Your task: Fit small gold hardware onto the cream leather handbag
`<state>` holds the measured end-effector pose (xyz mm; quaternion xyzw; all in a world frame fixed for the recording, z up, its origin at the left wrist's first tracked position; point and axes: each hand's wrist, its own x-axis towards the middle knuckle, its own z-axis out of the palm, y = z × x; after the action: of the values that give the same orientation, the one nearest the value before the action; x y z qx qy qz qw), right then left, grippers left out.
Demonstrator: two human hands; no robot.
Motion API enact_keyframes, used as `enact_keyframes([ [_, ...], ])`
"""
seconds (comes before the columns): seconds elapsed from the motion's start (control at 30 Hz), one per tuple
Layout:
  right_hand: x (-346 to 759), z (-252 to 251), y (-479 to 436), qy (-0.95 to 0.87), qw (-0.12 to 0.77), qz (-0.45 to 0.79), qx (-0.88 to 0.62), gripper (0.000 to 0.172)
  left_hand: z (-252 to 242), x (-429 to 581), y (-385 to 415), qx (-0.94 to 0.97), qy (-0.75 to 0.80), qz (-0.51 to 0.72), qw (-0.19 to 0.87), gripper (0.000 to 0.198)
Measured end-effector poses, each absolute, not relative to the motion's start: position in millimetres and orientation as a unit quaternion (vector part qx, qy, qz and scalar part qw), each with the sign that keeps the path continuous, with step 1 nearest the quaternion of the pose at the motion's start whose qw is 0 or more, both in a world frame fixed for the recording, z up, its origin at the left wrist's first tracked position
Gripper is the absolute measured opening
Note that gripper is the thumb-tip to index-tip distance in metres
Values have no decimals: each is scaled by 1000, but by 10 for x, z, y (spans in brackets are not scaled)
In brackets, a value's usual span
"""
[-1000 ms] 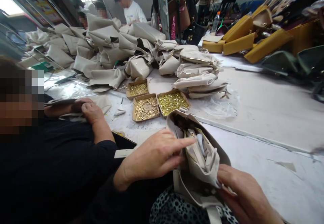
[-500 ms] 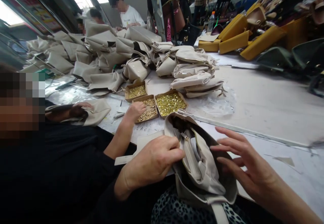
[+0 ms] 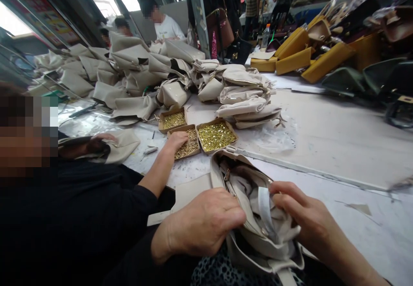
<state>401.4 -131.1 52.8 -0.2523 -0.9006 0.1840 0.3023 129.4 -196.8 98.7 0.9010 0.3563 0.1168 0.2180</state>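
Note:
A beige handbag (image 3: pixel 258 251) stands open on my lap, its mouth facing up and its inner lining (image 3: pixel 254 187) spread apart. My left hand (image 3: pixel 206 221) is closed on the zippered inner edge at the bag's left side. On the right, my right hand (image 3: pixel 300 208) pinches the opposite edge of the lining, thumb and fingers together. A pale strip (image 3: pixel 265 208) shows inside, between the two hands. The bag's strap (image 3: pixel 285 276) hangs toward me at the bottom. My left fingertips are partly hidden behind the hand.
A co-worker's hand (image 3: pixel 179 139) reaches into a cardboard tray (image 3: pixel 190 154) of small metal pieces; two similar trays adjoin it. Beige bags (image 3: pixel 125 88) are heaped across the white table (image 3: pixel 338 139). Mustard bags (image 3: pixel 293 60) lie at the back right. Other people sit beyond the heap.
My right hand has moved in from the bag's right side and taken hold of the lining. The lining is opened wider, and my left hand has shifted slightly right and down.

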Motion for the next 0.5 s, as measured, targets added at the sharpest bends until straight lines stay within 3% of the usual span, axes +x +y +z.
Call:
enact_keyframes([
  [0.17,4039,597,-1286,-899,251,293,-208,31,1024,1313,-1955,896,360,114,235,6],
  [0.3,4129,594,-1240,-866,270,350,-232,27,1007,1305,-2005,887,363,147,246,12],
  [0.5,4079,813,-1054,-889,250,319,-213,26,991,1364,-2007,898,379,122,187,13],
])
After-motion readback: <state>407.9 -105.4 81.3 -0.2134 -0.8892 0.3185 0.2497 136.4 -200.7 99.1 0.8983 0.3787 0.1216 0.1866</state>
